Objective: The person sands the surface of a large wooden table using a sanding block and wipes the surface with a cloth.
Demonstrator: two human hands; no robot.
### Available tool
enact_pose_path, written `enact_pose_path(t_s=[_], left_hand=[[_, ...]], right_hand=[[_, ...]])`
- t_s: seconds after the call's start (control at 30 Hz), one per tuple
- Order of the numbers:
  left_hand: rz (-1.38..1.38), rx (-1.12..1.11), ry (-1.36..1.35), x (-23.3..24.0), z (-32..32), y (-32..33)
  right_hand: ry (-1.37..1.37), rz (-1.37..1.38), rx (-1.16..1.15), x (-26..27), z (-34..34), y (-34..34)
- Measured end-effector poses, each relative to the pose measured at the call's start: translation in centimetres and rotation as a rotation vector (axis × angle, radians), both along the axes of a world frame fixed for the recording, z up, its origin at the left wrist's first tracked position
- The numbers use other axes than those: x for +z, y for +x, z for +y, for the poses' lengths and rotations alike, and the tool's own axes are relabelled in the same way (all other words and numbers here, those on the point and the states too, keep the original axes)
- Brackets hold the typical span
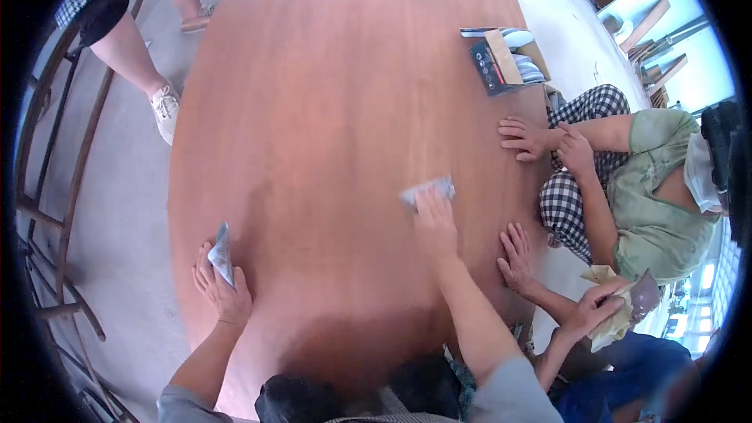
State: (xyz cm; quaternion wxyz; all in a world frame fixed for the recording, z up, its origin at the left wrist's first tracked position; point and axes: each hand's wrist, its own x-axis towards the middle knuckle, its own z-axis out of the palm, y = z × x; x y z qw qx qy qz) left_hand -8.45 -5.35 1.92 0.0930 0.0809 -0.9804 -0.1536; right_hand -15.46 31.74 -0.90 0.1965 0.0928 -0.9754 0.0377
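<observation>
A broad reddish-brown wooden panel (346,147) spreads out before me. Near its left edge my left hand (226,296) rests, gripping a folded grey-blue sheet (220,255), likely sandpaper, that sticks up between the fingers. Farther out and right of the middle, my right hand (433,220) presses a second grey sheet (445,187), probably sandpaper too, flat against the wood. That hand is slightly blurred, and its fingers hide part of the sheet.
An open cardboard box (496,70) of pale discs stands at the panel's right edge. A co-worker in green (658,188) sits beside it; another co-worker's hand (596,308) holds yellowish paper. At left are a standing person's leg (129,59) and a bar frame (88,147).
</observation>
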Motion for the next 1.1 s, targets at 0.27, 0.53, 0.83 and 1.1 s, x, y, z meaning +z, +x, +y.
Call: enact_pose_path(t_s=[0.27,0.53,0.83,1.1], left_hand=[[0.035,-0.066,0.015,-0.3,0.9,-0.7],[0.003,0.011,-0.014,0.0,-0.4,-0.1],[0.034,-0.067,0.009,-0.9,1.1,-0.9],[-0.04,0.119,0.012,-0.8,-0.2,0.1]], right_hand=[[-0.091,-0.036,-0.093,6.4,2.7,-15.7],[0.075,-0.115,0.008,0.9,0.7,-1.4],[-0.073,0.016,-0.052,5.3,3.3,-12.2],[-0.02,-0.034,-0.049,-0.3,0.0,1.6]])
